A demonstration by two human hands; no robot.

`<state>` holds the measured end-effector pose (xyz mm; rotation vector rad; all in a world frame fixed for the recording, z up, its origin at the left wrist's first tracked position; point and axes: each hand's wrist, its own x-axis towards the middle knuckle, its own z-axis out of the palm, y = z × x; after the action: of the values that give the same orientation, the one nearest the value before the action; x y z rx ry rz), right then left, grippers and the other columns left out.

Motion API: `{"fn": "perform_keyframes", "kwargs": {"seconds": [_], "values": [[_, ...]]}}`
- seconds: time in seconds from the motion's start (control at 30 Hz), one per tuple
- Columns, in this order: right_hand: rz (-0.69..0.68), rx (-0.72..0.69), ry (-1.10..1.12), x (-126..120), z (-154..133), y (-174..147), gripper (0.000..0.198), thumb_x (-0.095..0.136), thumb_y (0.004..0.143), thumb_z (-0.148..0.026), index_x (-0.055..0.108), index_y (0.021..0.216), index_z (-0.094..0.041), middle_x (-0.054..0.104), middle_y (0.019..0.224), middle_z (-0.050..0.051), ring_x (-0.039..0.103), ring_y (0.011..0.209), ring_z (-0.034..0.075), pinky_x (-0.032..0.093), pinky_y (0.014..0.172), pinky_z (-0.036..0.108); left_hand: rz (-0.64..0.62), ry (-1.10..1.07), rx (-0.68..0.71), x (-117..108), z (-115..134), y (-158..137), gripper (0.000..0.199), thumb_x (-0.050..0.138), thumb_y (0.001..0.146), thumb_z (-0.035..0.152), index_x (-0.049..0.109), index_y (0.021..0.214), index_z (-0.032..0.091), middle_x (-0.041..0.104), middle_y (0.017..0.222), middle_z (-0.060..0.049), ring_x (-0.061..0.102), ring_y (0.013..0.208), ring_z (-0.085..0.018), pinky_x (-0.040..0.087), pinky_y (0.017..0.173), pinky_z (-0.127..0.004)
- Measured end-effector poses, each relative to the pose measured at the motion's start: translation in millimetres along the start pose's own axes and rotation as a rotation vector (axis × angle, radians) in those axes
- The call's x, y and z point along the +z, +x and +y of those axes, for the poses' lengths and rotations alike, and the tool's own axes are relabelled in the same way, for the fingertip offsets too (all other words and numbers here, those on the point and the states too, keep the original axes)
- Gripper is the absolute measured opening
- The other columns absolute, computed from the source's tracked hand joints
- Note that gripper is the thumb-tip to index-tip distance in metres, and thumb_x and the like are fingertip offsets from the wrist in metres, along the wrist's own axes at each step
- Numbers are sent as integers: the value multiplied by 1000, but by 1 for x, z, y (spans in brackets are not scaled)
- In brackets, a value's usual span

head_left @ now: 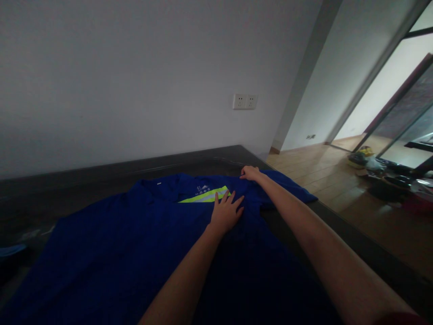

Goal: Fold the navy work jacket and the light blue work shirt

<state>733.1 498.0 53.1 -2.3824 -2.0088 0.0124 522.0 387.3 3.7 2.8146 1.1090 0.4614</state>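
A dark blue work shirt lies spread out on a dark table, its collar toward the wall. White lettering and a yellow-green and silver reflective stripe mark its chest. My left hand rests flat on the chest by the end of the stripe, fingers spread. Farther off, near the shoulder of the right-hand sleeve, my right hand pinches the cloth at the shirt's upper edge. That sleeve stretches out to the table's right edge, partly covered by my right forearm.
Behind the table rises a pale wall with a double power socket. A light blue item sits at the far left. Beyond the table's right edge is a wooden floor, with bags and clutter by a glass partition.
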Motion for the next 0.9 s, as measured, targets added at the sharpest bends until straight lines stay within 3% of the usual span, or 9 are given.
{"fn": "perform_keyframes", "kwargs": {"seconds": [0.13, 0.37, 0.43, 0.57, 0.7, 0.8, 0.9], "values": [[63, 21, -4, -12, -5, 9, 19, 57, 88, -36, 70, 92, -23, 70, 105, 7, 61, 104, 23, 41, 90, 39, 36, -4, -17, 0, 1, -1, 47, 31, 95, 46, 36, 141, 37, 33, 152, -2, 25, 140, -28, 17, 111, -62], [163, 74, -34, 8, -25, -8, 21, 53, 89, -21, 68, 101, -14, 65, 112, 20, 57, 110, 30, 35, 95, 50, 29, -20, -20, -3, 2, -2, 47, 33, 95, 46, 37, 140, 35, 37, 149, -3, 27, 139, -28, 18, 110, -62], [194, 5, -16, 7, -38, -7, 24, 48, 92, -23, 67, 105, -15, 63, 115, 19, 54, 112, 28, 35, 96, 46, 26, -19, -20, -3, 2, -2, 46, 32, 95, 46, 39, 139, 34, 39, 148, -4, 28, 139, -29, 18, 110, -63], [167, -262, 67, -3, -80, 0, 25, 50, 93, -35, 67, 105, -21, 67, 107, 8, 58, 104, 18, 40, 90, 28, 31, -20, -24, -3, 2, -2, 46, 31, 95, 45, 42, 137, 31, 41, 146, -5, 28, 138, -29, 18, 111, -62], [100, -457, 238, 1, -130, 7, 28, 59, 88, -33, 63, 113, -22, 68, 104, 4, 60, 97, 15, 42, 85, 23, 27, -31, -21, -4, 2, -2, 46, 29, 96, 44, 46, 135, 28, 43, 145, -5, 30, 137, -29, 17, 111, -62], [43, -385, 268, 11, -155, 14, 31, 68, 80, -27, 65, 111, -25, 69, 102, 3, 62, 94, 16, 44, 81, 23, -3, -36, 0, -10, 2, -2, 51, 26, 96, 43, 39, 141, 24, 41, 146, -7, 29, 138, -29, 17, 112, -62], [15, -282, 267, 20, -165, 24, 14, 67, 81, -23, 70, 94, -22, 71, 95, 3, 66, 87, 17, 45, 73, 23, -32, -22, 27, -15, 2, -4, 54, 25, 96, 39, 27, 147, 23, 38, 148, -7, 23, 140, -30, 17, 112, -62]]}}
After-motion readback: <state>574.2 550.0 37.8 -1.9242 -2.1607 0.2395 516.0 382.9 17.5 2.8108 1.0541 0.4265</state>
